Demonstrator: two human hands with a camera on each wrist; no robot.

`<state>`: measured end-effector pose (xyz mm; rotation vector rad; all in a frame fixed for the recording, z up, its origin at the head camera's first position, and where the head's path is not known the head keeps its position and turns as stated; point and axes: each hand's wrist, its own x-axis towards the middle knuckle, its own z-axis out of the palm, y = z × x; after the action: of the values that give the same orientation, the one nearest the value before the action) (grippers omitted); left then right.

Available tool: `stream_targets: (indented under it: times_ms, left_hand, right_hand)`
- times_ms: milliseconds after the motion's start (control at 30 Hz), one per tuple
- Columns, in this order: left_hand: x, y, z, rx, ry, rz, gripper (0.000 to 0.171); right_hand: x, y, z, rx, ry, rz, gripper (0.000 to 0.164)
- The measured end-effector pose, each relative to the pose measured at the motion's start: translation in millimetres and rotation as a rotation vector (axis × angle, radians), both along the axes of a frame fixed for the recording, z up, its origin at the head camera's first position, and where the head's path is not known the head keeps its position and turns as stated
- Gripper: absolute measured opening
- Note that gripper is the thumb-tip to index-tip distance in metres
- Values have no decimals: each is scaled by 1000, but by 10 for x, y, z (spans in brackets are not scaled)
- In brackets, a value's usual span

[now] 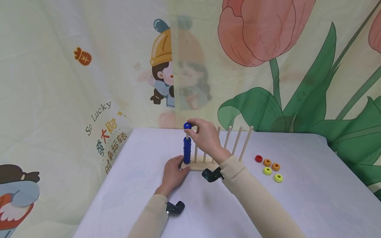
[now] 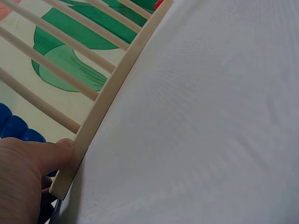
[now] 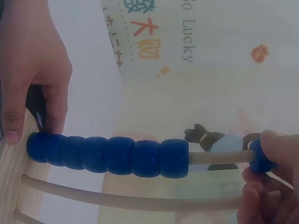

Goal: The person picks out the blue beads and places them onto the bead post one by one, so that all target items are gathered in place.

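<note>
A wooden peg rack (image 1: 197, 168) stands on the table with a row of upright pegs. Its leftmost peg carries a stack of blue beads (image 3: 120, 155), with bare wood showing above the stack. At the tip of that peg, my right hand (image 1: 207, 137) pinches one blue bead (image 3: 262, 156) between thumb and fingers. My left hand (image 1: 173, 172) grips the left end of the rack's base, thumb on the front edge (image 2: 74, 161) and fingers behind. The other pegs (image 1: 237, 140) bear no beads.
Right of the rack lie loose beads: a red bead (image 1: 258, 159), two orange beads (image 1: 275, 167) and two yellow beads (image 1: 278, 178). A white cloth (image 1: 238, 205) covers the table. Behind it hangs a printed curtain (image 1: 119, 66) with tulips and cartoon figures.
</note>
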<state>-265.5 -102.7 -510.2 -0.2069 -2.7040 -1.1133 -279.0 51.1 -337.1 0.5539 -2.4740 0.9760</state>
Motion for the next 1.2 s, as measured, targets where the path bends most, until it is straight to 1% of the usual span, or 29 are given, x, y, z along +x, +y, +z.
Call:
stream_targets:
  times_ms: [200,300,500,600,700,767,833,900,967,1067,1133,1200]
  left_hand:
    - [3,-2,13,-4,11,2,57]
    - [0,-5,11,-3,5,6,58]
    - [8,-9,1,-4,16,-6,56]
    - [0,24,-4,-2,23,-19,56]
    - [-22,57,-7,-9,34,-29,57]
    - [-36,77,-7,-17,49,-40,57]
    - [-39,100,-6,-24,63,-51,57]
    - [-40,112,-12,-28,75,-61,57]
    - [-35,105,-15,-25,77,-59,56]
    - [-30,91,-18,-14,72,-55,57]
    - [-17,75,-12,-7,73,-55,56]
    - [2,48,2,5,76,-52,56]
  right_hand:
    - [-7,-8,-4,7,-4,0,31]
    - [-4,-7,-12,5,-4,-2,32]
    - [23,21,-71,-49,18,10,30]
    - [71,59,-79,-100,42,18,30]
    - [153,91,-62,-164,65,38,26]
    - [229,121,-51,-199,62,54,23]
    - [313,162,-62,-220,42,62,19]
    - [404,216,-112,-220,12,67,18]
    - [482,272,-205,-197,-25,82,17]
    - [588,390,-412,-148,-82,80,16]
    - [650,494,-570,-116,-123,62,15]
    - [698,611,-725,-86,-155,24,16]
